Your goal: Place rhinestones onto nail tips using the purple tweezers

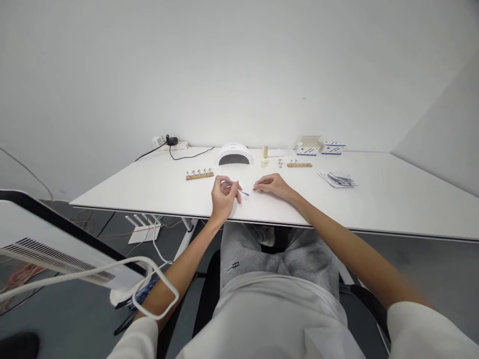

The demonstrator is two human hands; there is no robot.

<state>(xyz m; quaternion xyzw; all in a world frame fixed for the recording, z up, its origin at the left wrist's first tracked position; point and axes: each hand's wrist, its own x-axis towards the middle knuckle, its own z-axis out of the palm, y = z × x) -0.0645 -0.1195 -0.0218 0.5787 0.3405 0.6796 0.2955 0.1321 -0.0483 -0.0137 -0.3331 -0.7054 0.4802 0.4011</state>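
My left hand [223, 196] is closed in a pinch around a thin swab-like stick with a purple tip [245, 194], which points right towards my other hand. My right hand [276, 185] pinches a small shiny piece [255, 185] between its fingertips; it is too small to make out well, though it resembles the little stands on the wooden strips. The two hands are a short gap apart, over the front of the white table. Behind my left hand lies a wooden strip [200, 175] carrying several small clear-topped stands.
A white nail lamp [235, 148] stands at the back, beside a nail polish bottle [265, 161]. Small loose stands [280, 163] and a second wooden strip [305, 165] are further right. Packets [338, 180] and small boxes [308, 149] sit right. A black adapter [172, 141] trails a cable.
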